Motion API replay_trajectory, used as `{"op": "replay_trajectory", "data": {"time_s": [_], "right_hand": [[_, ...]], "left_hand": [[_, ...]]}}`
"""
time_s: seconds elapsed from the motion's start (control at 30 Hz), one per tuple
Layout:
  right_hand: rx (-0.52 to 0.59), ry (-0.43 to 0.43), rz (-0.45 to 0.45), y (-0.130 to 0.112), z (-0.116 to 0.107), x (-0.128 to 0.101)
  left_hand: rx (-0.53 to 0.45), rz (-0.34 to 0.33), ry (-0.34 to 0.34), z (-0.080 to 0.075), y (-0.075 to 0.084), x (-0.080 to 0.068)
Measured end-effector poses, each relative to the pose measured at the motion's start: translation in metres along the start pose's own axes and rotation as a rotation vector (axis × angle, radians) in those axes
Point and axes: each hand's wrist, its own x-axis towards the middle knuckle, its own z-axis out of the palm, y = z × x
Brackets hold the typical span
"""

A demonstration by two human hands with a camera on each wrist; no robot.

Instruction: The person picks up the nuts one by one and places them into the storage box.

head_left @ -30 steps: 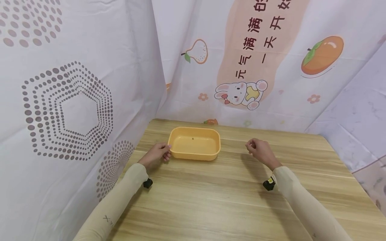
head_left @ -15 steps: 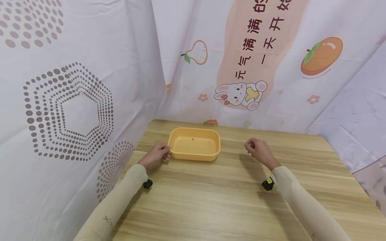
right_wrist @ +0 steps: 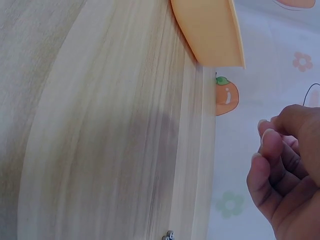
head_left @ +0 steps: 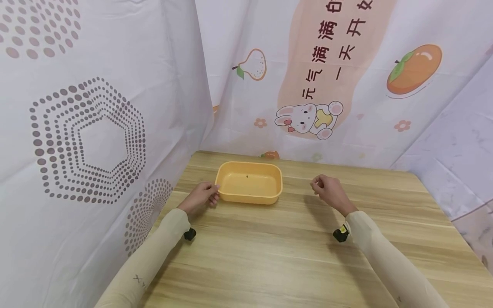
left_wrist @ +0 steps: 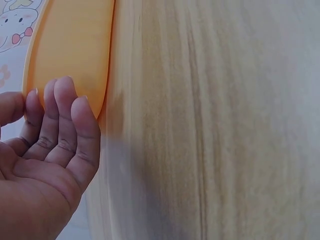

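An orange plastic tray [head_left: 250,198] stands on the wooden table [head_left: 269,256] toward the far left, with a tiny dark speck [head_left: 246,175] inside it. My left hand [head_left: 202,197] is at the tray's near-left corner and pinches the rim between thumb and curled fingers. The left wrist view shows those fingers [left_wrist: 60,115] against the tray [left_wrist: 75,45] wall. My right hand [head_left: 327,190] hovers to the right of the tray, apart from it. Its fingers [right_wrist: 270,150] are curled with the tips drawn together, and nothing shows between them. In the right wrist view the tray [right_wrist: 210,30] is at the top.
Printed cloth walls enclose the table on the left [head_left: 96,128], back [head_left: 327,85] and right [head_left: 462,149]. A small black device sits under each wrist [head_left: 189,234] [head_left: 340,234]. Bare wood stretches from the hands to the near edge.
My right hand has drifted slightly left, toward the tray. The left hand and the tray have stayed put.
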Motion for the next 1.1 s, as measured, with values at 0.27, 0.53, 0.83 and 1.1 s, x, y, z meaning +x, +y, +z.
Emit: {"op": "replay_trajectory", "data": {"time_s": [0.27, 0.53, 0.83, 1.1], "right_hand": [[0.009, -0.008, -0.004, -0.006, 0.001, 0.003], [0.007, -0.011, -0.009, -0.009, 0.004, 0.007], [0.024, -0.013, -0.016, -0.014, 0.008, 0.01], [0.027, -0.005, -0.018, -0.02, 0.01, 0.013]], "left_hand": [[-0.008, -0.001, 0.005, -0.001, 0.0, 0.0], [-0.003, 0.005, 0.0, 0.0, 0.001, 0.0], [0.013, 0.01, -0.008, -0.002, -0.001, 0.001], [0.013, 0.003, 0.005, 0.0, 0.0, 0.001]]}}
